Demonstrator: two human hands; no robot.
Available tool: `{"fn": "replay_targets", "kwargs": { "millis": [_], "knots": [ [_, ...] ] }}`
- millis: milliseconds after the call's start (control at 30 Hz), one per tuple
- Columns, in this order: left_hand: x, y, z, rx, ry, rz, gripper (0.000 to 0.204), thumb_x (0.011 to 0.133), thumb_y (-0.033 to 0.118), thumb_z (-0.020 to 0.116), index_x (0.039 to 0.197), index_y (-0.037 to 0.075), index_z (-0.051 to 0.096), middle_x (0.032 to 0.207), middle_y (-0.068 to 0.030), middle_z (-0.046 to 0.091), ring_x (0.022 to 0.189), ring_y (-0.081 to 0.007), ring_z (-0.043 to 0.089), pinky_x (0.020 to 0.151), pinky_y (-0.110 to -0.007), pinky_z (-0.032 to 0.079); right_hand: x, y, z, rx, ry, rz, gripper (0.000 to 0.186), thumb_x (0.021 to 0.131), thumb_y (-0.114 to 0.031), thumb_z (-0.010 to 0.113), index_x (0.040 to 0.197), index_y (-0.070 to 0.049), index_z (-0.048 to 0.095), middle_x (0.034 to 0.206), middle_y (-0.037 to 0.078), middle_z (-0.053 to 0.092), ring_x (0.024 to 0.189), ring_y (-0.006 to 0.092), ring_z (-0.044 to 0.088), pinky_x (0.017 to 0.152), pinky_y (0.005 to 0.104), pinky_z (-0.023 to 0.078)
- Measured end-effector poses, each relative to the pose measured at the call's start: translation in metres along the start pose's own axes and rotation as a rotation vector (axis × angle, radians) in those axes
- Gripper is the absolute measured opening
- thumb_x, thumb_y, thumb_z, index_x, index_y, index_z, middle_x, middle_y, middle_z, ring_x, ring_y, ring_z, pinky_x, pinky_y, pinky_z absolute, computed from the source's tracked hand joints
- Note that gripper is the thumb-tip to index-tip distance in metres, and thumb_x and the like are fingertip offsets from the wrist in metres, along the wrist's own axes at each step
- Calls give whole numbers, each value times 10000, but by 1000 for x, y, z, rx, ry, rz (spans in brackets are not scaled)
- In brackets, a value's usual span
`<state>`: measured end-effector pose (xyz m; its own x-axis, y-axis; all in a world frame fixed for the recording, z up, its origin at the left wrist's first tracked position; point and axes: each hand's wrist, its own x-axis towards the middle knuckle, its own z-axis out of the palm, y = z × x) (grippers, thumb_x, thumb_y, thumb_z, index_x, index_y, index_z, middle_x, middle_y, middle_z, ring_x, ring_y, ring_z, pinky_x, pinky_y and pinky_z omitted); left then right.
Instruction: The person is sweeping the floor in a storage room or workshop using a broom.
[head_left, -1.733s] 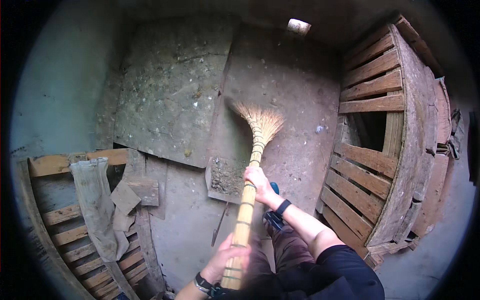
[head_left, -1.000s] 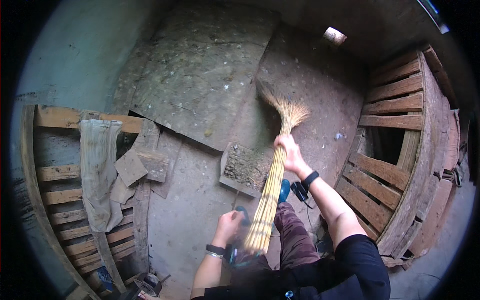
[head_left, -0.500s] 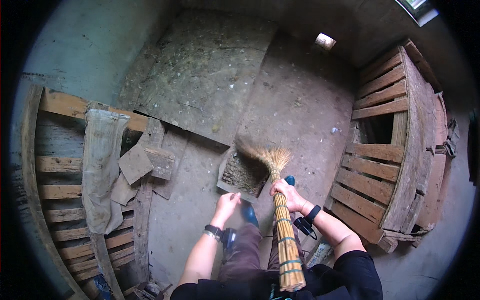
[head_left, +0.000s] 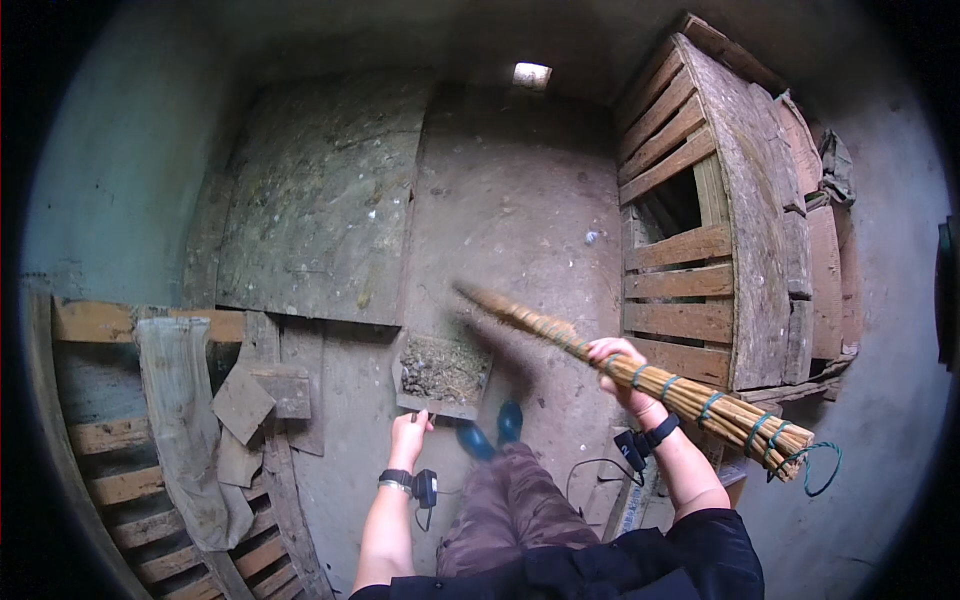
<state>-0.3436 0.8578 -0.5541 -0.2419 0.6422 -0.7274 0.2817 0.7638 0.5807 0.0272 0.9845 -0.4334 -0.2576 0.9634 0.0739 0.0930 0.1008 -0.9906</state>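
My right hand (head_left: pixel 622 375) is closed round a straw broom (head_left: pixel 725 412) bound with green ties. The broom slants from its thick stalk end and green cord loop at the right to its bristle tip, which hangs past the far right corner of a dustpan (head_left: pixel 455 409). My left hand (head_left: pixel 408 437) is closed at the near edge of this dustpan; its fingertips hide the exact grip. Grey-brown litter (head_left: pixel 440 370) fills the pan. Just to its right, my teal boots (head_left: pixel 490 432) stand on the floor.
A large flat board (head_left: pixel 320 200) lies on the floor beyond the pan. Slatted wooden crates (head_left: pixel 680 250) stand along the right. At the left leans a slatted frame (head_left: pixel 120 440) draped with a pale sheet (head_left: pixel 185 420), beside loose board pieces (head_left: pixel 243 400).
The broom has swung from near upright to a slant, its stalk end out to the right and raised from the pan. My view has shifted; the left hand still grips the dustpan.
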Motion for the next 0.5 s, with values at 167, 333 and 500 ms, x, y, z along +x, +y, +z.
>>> {"fn": "replay_targets", "kwargs": {
  "millis": [167,333,500],
  "knots": [
    [7,27,10,-92,-4,-108,347,835,265,577,567,47,617,476,11,486,448,-97,421,444,-283,316,34,80,-88,-183,389,-177,232,697,27,546,905,-57,487,897,58,542,929,186,524,905,347,403],
    [27,42,28,-104,-14,-127,327,844,249,568,599,38,620,446,33,424,400,-71,362,389,-249,255,74,175,-168,-297,661,-76,314,713,-67,615,1001,-63,491,991,34,504,969,154,470,918,308,365],
    [35,51,28,-148,-42,-190,327,861,246,537,630,27,608,422,48,386,340,-60,312,341,-234,201,70,246,-163,-283,772,126,344,665,-41,608,986,-58,485,967,40,496,945,156,466,904,299,368]
  ]
}}
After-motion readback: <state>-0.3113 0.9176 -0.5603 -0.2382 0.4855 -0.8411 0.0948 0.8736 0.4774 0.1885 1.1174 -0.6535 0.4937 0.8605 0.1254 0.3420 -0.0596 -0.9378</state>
